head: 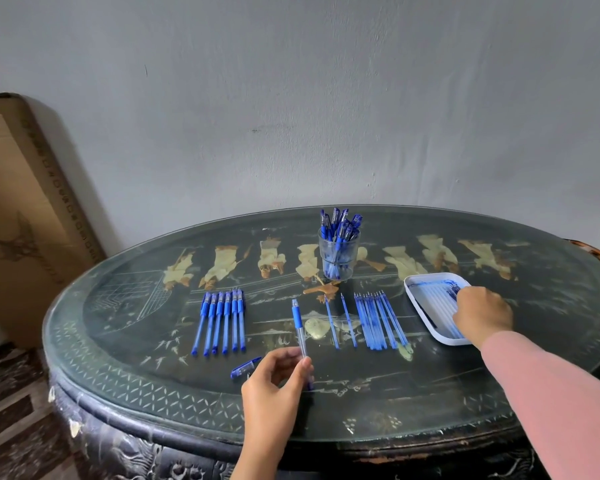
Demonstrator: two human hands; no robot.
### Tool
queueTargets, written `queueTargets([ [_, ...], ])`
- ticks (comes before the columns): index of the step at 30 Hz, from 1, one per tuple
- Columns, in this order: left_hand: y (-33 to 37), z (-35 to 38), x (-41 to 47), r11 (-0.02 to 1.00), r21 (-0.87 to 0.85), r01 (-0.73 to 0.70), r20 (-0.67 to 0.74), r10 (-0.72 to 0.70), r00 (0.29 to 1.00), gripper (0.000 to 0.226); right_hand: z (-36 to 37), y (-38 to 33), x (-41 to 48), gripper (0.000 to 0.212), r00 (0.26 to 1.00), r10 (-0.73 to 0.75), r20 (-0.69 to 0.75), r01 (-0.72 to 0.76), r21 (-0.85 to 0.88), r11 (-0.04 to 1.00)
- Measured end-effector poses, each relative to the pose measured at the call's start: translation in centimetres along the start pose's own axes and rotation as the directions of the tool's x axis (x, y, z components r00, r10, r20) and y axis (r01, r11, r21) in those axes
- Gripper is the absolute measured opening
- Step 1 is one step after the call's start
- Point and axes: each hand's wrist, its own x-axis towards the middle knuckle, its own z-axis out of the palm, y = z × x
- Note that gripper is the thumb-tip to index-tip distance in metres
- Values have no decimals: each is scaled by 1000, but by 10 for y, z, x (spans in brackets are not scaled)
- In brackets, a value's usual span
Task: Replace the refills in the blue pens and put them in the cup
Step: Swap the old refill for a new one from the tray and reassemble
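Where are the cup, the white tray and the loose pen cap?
Clear plastic cup (338, 258): head view, front wall.
White rectangular tray (415, 304): head view, left rim.
Loose blue pen cap (245, 368): head view, middle.

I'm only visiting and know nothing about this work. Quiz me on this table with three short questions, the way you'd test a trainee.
1. True or false: the cup is empty.
2. What does the left hand hold? A) a pen B) a cap C) a refill
3. Fill in: the right hand reaches into the white ____.

Key: 1 false; 2 A; 3 tray.
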Motion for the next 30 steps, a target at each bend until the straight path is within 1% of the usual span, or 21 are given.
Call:
queueTargets([
  [2, -1, 0, 1, 1000, -7, 7, 5, -7, 1000, 13, -2, 1, -1, 15, 1000, 19, -16, -18, 74, 997],
  [3, -1, 0, 1, 1000, -11, 9, 8, -9, 1000, 13, -5, 1, -1, 14, 999, 36, -31, -31, 142, 989],
  [5, -1, 1, 1, 1000, -16, 6, 16, -6, 1000, 13, -19, -3, -4, 13, 994, 74, -80, -41, 352, 935],
  [6, -1, 0, 1, 1000, -17, 8, 19, -8, 1000, 13, -29, -8, -6, 14, 990, 91, -105, -29, 481, 876],
  [7, 0, 0, 1, 1000, -21, 12, 21, -12, 1000, 13, -41, -15, -10, 17, 987, 99, -130, 0, 605, 796],
  [8, 0, 0, 1, 999, -27, 17, 25, -17, 1000, 13, -54, -24, -16, 18, 985, 96, -144, 38, 720, 693],
  [10, 0, 0, 1, 999, -28, 19, 44, -18, 999, 13, -82, -45, -35, 16, 994, 38, -107, 82, 910, 406],
  [11, 0, 0, 0, 1000, -22, 16, 56, -15, 998, 13, -94, -56, -47, 13, 998, -32, -59, 65, 963, 261],
  [12, 1, -1, 0, 1000, -20, 15, 66, -14, 998, 14, -105, -67, -59, 10, 993, -116, -23, 41, 987, 154],
  [13, 1, -1, -1, 1000, -24, 18, 74, -16, 997, 15, -113, -78, -71, 6, 981, -194, -5, 24, 995, 95],
  [15, 3, -1, -1, 999, -38, 31, 84, -28, 996, 15, -120, -97, -89, 5, 954, -300, 9, 1, 999, 34],
  [17, 5, -1, -2, 997, -56, 45, 94, -39, 995, 15, -122, -110, -102, 4, 935, -355, 16, -25, 999, -21],
  [19, 6, -2, -3, 997, -66, 50, 104, -43, 994, 14, -122, -117, -109, 3, 928, -372, 19, -51, 996, -78],
  [21, 6, -2, -3, 997, -64, 50, 112, -43, 993, 14, -123, -118, -110, 2, 927, -374, 19, -64, 992, -110],
  [26, 6, -2, -3, 998, -51, 43, 109, -37, 993, 13, -129, -117, -108, 5, 925, -379, 0, -40, 994, -98],
  [30, 5, -2, -3, 998, -45, 34, 105, -29, 994, 13, -131, -118, -107, 9, 912, -411, 1, -16, 999, -34],
])
